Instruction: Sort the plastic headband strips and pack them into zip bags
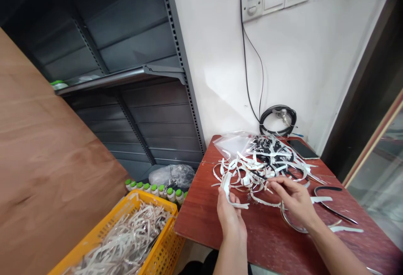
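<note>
A tangled heap of white strips and black bands (264,161) lies on a reddish-brown table (267,237). My left hand (229,216) is closed on a curved white strip (227,184) at the heap's near left edge. My right hand (294,199) rests at the heap's near right edge, fingers pinched on a thin strip that runs toward the left hand. A thin metal hoop (291,223) lies under the right wrist.
A yellow crate (163,241) filled with white strips stands on the floor at the left, beside several green-capped bottles (157,189). A phone (302,149), a coiled black cable (278,119) and a clear plastic bag (234,142) lie at the table's far side. Grey shelving (126,77) stands behind.
</note>
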A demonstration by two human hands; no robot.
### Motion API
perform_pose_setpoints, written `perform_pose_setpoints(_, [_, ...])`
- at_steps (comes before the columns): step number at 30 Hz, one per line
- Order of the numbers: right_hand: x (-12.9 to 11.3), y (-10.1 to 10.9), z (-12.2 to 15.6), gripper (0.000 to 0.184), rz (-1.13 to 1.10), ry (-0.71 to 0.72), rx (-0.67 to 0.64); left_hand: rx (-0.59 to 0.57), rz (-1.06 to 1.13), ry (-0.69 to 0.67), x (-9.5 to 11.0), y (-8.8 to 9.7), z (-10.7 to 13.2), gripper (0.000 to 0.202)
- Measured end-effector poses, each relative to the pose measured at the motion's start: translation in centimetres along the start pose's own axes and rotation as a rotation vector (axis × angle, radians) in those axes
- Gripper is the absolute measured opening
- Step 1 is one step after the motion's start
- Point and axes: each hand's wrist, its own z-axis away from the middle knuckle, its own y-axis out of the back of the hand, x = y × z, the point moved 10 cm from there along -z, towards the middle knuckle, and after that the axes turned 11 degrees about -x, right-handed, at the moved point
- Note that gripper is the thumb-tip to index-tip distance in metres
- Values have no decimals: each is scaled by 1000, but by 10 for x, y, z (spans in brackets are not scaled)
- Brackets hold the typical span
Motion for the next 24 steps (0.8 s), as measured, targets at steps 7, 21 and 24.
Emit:
perform_pose_setpoints(7, [8,-24,-12,21,445,122,-89,57,-18,31,-3,7,1,34])
perform_pose_setpoints(21, [-29,-52,-85,17,362,136,-541,33,28,-54,-5,13,-10,43])
perform_pose_setpoints(24, [-48,-44,-87,26,247,73,-542,-15,72,-80,-3,8,-9,45])
